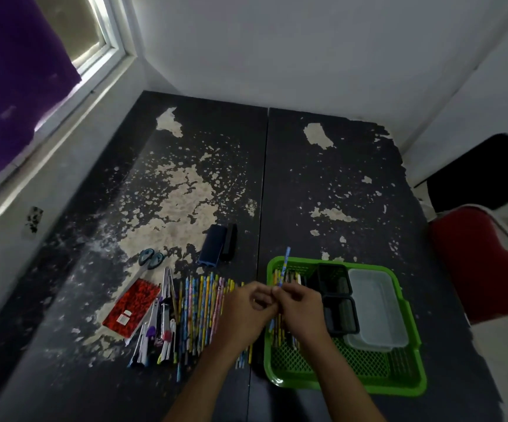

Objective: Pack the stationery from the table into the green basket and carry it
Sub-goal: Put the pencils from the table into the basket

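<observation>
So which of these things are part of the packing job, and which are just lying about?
Part of the job:
green basket
blue pencil, pinched in both hands: left, right
row of pencils
pens
red notebook
scissors
two dark cases

Just lying about:
red chair
black chair
purple curtain

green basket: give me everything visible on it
The green basket is a shallow rectangular tray of bright green plastic, with a solid rolled rim and a mesh lattice floor. It sits flat on the dark table, near its front right. Inside: a row of pencils along the left side, two black trays in the middle, a clear lidded box to the right. Front floor is bare. The right hand hovers over its left part, pinching a blue pencil.
</observation>
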### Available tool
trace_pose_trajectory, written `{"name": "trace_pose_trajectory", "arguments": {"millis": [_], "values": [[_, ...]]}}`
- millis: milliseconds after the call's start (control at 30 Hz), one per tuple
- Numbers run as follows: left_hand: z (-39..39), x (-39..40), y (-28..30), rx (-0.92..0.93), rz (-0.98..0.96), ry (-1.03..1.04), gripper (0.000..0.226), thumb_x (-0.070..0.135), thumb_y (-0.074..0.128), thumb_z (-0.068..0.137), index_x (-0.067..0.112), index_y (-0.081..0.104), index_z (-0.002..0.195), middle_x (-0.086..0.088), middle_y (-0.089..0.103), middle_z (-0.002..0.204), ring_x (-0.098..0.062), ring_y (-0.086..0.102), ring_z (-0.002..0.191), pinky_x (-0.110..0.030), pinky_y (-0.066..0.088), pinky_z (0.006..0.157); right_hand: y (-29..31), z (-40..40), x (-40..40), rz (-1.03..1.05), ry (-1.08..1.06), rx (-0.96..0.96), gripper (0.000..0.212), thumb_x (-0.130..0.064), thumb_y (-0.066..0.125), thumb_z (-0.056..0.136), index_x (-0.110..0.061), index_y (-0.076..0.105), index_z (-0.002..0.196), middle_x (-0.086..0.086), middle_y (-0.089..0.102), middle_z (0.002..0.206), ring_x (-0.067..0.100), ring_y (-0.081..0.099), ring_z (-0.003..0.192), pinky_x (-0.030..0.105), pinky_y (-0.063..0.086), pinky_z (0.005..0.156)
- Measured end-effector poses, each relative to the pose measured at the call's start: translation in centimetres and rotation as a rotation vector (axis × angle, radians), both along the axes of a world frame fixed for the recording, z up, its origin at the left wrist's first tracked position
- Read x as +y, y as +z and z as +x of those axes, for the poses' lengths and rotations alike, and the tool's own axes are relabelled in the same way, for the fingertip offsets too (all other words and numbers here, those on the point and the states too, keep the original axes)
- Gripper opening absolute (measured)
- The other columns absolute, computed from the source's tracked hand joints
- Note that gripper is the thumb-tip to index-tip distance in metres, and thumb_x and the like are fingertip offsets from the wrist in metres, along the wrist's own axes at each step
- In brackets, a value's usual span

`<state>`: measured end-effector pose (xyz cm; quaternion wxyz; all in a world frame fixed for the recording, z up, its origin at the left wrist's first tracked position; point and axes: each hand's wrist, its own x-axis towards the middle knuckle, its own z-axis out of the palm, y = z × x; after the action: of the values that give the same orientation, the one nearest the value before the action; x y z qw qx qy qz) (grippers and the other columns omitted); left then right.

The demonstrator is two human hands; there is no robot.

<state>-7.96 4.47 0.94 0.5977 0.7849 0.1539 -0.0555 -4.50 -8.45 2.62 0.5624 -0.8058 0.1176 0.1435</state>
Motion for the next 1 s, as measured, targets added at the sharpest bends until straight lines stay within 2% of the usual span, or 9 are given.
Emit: {"name": "trace_pose_trajectory", "arguments": {"millis": [133, 167, 233, 333, 433, 600, 733, 900, 1000], "values": [[-0.4, 2.4, -1.8, 0.061, 0.11, 0.152, 0.025, 0.046, 0.08, 0.081, 0.029, 0.07, 0.096, 0.013, 0.072, 0.086, 0.001, 0.066, 0.077, -0.026, 0.056, 0.071, -1.3, 0.7, -2.1, -0.414, 0.149, -0.008, 0.004, -0.02, 0.068, 0.093, -0.015, 0.068, 0.094, 0.003, 0.071, 0.077, 0.01, 0.063, 0.062, 0.027, 0.049, 0.055], [-0.7, 3.6, -2.8, 0.07, 0.155, 0.224, 0.023, 0.042, 0.078, 0.084, 0.026, 0.07, 0.097, 0.012, 0.071, 0.089, 0.0, 0.066, 0.077, -0.028, 0.056, 0.072, -1.8, 1.0, -2.5, -0.55, 0.199, -0.025, 0.009, -0.019, 0.065, 0.094, -0.014, 0.066, 0.101, 0.004, 0.071, 0.081, 0.015, 0.064, 0.063, 0.029, 0.05, 0.054], [-1.3, 5.9, -4.8, 0.114, 0.257, 0.315, 0.021, 0.03, 0.075, 0.089, 0.02, 0.068, 0.107, 0.004, 0.071, 0.105, -0.008, 0.067, 0.083, -0.034, 0.057, 0.078, -2.4, 1.6, -2.9, -0.765, 0.266, -0.022, 0.007, -0.016, 0.059, 0.096, -0.009, 0.059, 0.094, 0.01, 0.067, 0.085, 0.024, 0.063, 0.068, 0.039, 0.056, 0.06], [-2.8, 8.3, -7.3, 0.239, 0.389, 0.345, 0.036, 0.021, 0.07, 0.089, 0.019, 0.06, 0.124, -0.003, 0.065, 0.118, -0.019, 0.065, 0.091, -0.038, 0.057, 0.079, -2.4, 2.8, -2.5, -0.909, 0.333, 0.039, 0.015, -0.007, 0.05, 0.097, -0.009, 0.047, 0.083, 0.017, 0.063, 0.095, 0.034, 0.064, 0.083, 0.041, 0.055, 0.069], [-3.8, 9.2, -8.4, 0.313, 0.455, 0.326, 0.042, 0.019, 0.065, 0.087, 0.019, 0.055, 0.128, -0.003, 0.062, 0.113, -0.02, 0.065, 0.084, -0.045, 0.06, 0.074, -2.7, 3.4, -1.9, -0.96, 0.371, 0.068, 0.019, -0.002, 0.043, 0.098, -0.011, 0.042, 0.081, 0.017, 0.062, 0.097, 0.035, 0.063, 0.084, 0.041, 0.052, 0.069], [-3.3, 8.8, -8.2, 0.348, 0.529, 0.312, 0.037, 0.01, 0.065, 0.088, 0.011, 0.055, 0.124, -0.003, 0.053, 0.109, -0.015, 0.054, 0.082, -0.032, 0.047, 0.065, -3.2, 3.3, -1.5, -1.005, 0.409, 0.116, 0.021, 0.0, 0.046, 0.098, -0.011, 0.042, 0.08, 0.017, 0.064, 0.095, 0.034, 0.066, 0.084, 0.042, 0.056, 0.071], [-2.8, 8.8, -8.4, 0.341, 0.521, 0.318, 0.032, 0.0, 0.063, 0.088, 0.006, 0.057, 0.119, -0.009, 0.055, 0.107, -0.015, 0.05, 0.08, -0.032, 0.045, 0.066, -3.2, 3.0, -1.5, -0.975, 0.364, 0.104, 0.026, -0.002, 0.05, 0.096, -0.012, 0.042, 0.074, 0.015, 0.063, 0.087, 0.031, 0.064, 0.076, 0.039, 0.052, 0.064], [-2.8, 8.9, -8.3, 0.325, 0.518, 0.335, 0.025, -0.002, 0.06, 0.088, 0.007, 0.056, 0.111, -0.004, 0.054, 0.092, -0.009, 0.045, 0.069, -0.028, 0.037, 0.058, -2.7, 2.2, -2.1, -0.78, 0.269, 0.072, 0.026, -0.022, 0.062, 0.094, -0.012, 0.05, 0.073, 0.005, 0.058, 0.068, 0.021, 0.056, 0.057, 0.03, 0.044, 0.05], [-2.9, 8.8, -8.1, 0.335, 0.507, 0.351, 0.02, 0.002, 0.06, 0.089, 0.006, 0.055, 0.107, 0.003, 0.05, 0.081, -0.009, 0.047, 0.066, -0.03, 0.04, 0.056, -2.0, 1.7, -1.5, -0.693, 0.232, 0.024, 0.022, -0.033, 0.064, 0.093, -0.013, 0.059, 0.088, 0.006, 0.069, 0.076, 0.024, 0.066, 0.062, 0.038, 0.057, 0.059]]}}
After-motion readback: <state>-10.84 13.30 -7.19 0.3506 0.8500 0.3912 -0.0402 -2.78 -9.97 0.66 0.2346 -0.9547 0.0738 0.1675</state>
